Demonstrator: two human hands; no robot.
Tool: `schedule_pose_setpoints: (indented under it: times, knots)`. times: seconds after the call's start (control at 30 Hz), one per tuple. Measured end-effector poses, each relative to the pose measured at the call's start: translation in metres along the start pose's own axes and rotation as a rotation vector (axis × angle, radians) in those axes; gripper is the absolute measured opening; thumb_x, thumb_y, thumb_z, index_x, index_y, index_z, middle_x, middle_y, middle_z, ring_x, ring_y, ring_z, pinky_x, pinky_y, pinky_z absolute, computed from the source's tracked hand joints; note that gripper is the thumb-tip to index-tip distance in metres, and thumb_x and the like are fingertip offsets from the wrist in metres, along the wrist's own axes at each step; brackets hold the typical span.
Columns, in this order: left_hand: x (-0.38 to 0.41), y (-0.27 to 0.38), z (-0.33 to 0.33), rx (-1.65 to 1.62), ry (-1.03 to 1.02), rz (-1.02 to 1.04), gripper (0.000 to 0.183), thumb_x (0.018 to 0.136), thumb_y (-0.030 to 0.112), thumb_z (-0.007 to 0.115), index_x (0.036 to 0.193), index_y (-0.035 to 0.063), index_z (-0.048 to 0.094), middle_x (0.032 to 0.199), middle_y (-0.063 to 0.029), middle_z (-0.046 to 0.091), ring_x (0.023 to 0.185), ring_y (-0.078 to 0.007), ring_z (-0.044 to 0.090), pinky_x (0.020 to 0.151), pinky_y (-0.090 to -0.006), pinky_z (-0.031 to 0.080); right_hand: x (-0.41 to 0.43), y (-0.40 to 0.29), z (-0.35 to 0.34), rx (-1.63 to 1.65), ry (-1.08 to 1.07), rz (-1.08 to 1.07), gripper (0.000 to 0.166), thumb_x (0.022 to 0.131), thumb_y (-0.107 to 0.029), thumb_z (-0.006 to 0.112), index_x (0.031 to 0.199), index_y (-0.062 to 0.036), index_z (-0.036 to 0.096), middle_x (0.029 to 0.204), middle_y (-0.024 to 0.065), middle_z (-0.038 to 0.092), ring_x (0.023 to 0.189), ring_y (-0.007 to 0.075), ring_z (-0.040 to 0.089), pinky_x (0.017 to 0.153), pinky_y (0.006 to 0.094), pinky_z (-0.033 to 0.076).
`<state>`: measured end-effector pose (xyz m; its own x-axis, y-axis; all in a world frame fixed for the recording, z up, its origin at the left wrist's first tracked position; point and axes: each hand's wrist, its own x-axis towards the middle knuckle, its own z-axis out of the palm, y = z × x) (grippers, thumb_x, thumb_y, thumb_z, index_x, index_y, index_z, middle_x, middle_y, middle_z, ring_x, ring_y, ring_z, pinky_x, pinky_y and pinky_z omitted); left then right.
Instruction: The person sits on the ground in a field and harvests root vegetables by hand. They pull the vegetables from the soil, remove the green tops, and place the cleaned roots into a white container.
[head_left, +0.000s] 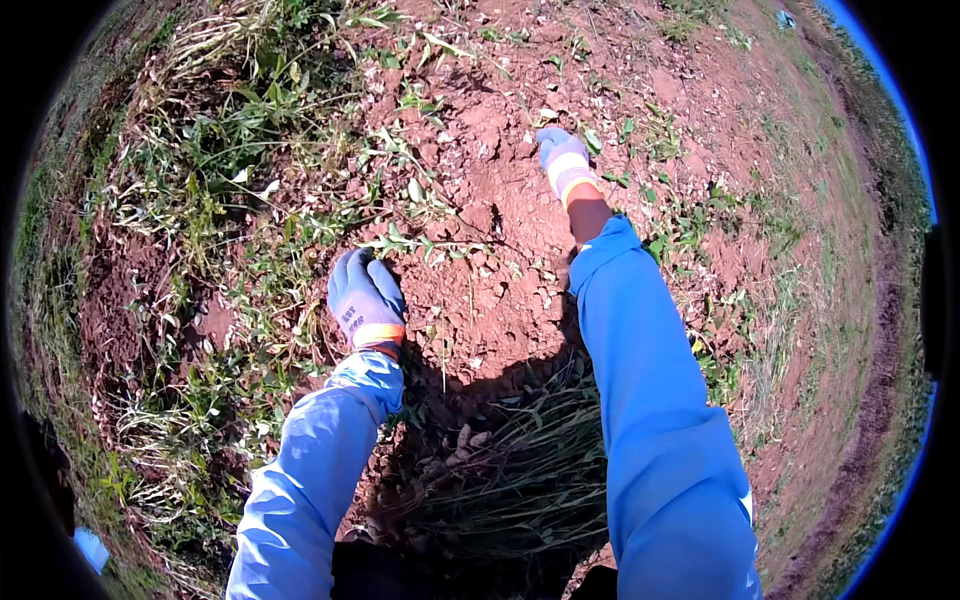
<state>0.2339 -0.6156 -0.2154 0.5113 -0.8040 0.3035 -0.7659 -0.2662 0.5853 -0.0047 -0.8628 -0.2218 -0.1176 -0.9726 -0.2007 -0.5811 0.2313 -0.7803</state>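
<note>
My left hand (366, 296), in a grey-purple work glove with an orange cuff edge, rests palm down at the edge of the leafy plants, its fingers slightly apart. Just beyond its fingertips lies a leafy stem (427, 244). Farther forward and to the right, my right hand (562, 159), gloved with a yellow cuff edge, reaches low over the reddish soil (499, 180); its fingers look bent, and what may be under them is hidden. In the shade before my body lies a heap of pulled peanut plants (525, 472), with peanut pods (466, 442) at its left side.
Green and dried plants (255, 127) cover the ground on the left. Scattered leaves and weeds (682, 225) lie right of my right forearm. Crumbly clods (487, 300) lie between my arms. A light blue object (91, 550) is at the lower left rim.
</note>
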Motion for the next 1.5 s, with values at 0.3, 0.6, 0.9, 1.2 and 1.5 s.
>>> schedule_pose_setpoints:
  times: [0.3,0.6,0.9,1.2,1.5]
  knots:
    - [0.006,-0.005,0.000,-0.029,-0.030,0.042,0.024,0.078,0.018,0.048,0.094,0.0022,0.056,0.099,-0.0166,0.053,0.093,-0.0345,0.049,0.082,-0.0425,0.037,0.044,-0.001,0.028,-0.549,-0.175,-0.020,0.035,0.073,-0.032,0.053,0.098,-0.0083,0.060,0.103,0.0123,0.059,0.094,0.0310,0.055,0.083,0.0371,0.042]
    - [0.010,-0.010,0.002,-0.014,-0.043,0.075,0.024,0.079,0.018,0.045,0.093,0.0010,0.055,0.098,-0.0169,0.054,0.092,-0.0338,0.049,0.082,-0.0416,0.037,0.038,-0.010,0.023,-0.859,0.062,-0.313,0.017,0.072,-0.013,0.053,0.084,-0.0063,0.062,0.070,0.0069,0.059,0.059,0.0191,0.053,0.054,0.0310,0.042]
    - [0.010,-0.002,0.003,-0.016,-0.070,0.099,0.024,0.080,0.015,0.045,0.095,-0.0004,0.054,0.099,-0.0176,0.053,0.092,-0.0337,0.049,0.082,-0.0401,0.038,0.087,0.030,0.006,-0.085,0.224,-0.158,0.025,0.075,-0.011,0.051,0.099,-0.0089,0.058,0.087,0.0119,0.062,0.079,0.0300,0.057,0.067,0.0351,0.045]
    - [0.008,-0.001,0.007,-0.039,-0.090,0.134,0.025,0.081,0.017,0.044,0.097,0.0008,0.054,0.100,-0.0171,0.052,0.093,-0.0334,0.048,0.083,-0.0404,0.036,0.104,0.093,-0.015,-0.363,0.188,-0.330,0.009,0.076,-0.010,0.051,0.074,-0.0049,0.057,0.067,0.0046,0.055,0.062,0.0154,0.051,0.055,0.0286,0.041]
    - [0.006,-0.016,0.002,-0.011,-0.027,0.131,0.026,0.080,0.017,0.045,0.097,0.0001,0.055,0.099,-0.0166,0.054,0.093,-0.0333,0.049,0.083,-0.0404,0.037,-0.114,-0.031,-0.009,0.657,-0.083,0.170,0.012,0.080,-0.010,0.055,0.087,0.0000,0.056,0.062,-0.0006,0.049,0.050,0.0082,0.042,0.045,0.0225,0.034]
